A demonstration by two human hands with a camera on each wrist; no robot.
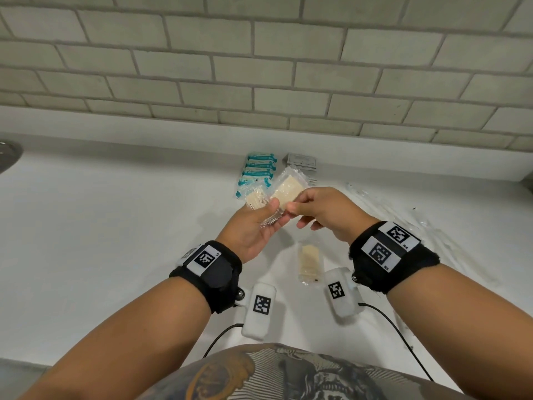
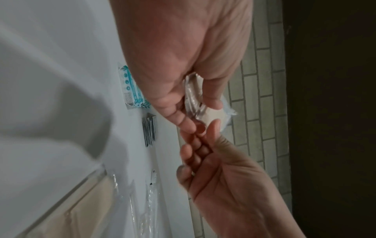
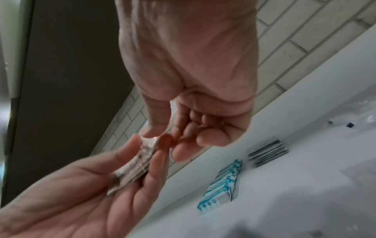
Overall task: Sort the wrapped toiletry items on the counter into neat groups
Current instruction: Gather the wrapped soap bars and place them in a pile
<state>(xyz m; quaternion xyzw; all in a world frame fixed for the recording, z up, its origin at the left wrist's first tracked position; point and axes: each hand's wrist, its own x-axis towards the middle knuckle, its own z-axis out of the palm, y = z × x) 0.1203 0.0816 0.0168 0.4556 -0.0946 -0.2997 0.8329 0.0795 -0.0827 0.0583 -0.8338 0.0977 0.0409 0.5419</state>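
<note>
The head view looks steeply down from above the person's chest at the white table, facing the tiled wall at 12 o'clock; both forearms reach in from 5 and 7 o'clock. The left wrist view sits very close behind the left hand, rolled sideways, with the wall at 3 o'clock. The right wrist view sits equally close behind the right hand, tilted, wall at 1 o'clock. All three share the meeting hands and the teal packets with the grey sachets beside them.

Small codes "L5" on the left wristband tag, "R4" and "R5" on right wristband tags.
</note>
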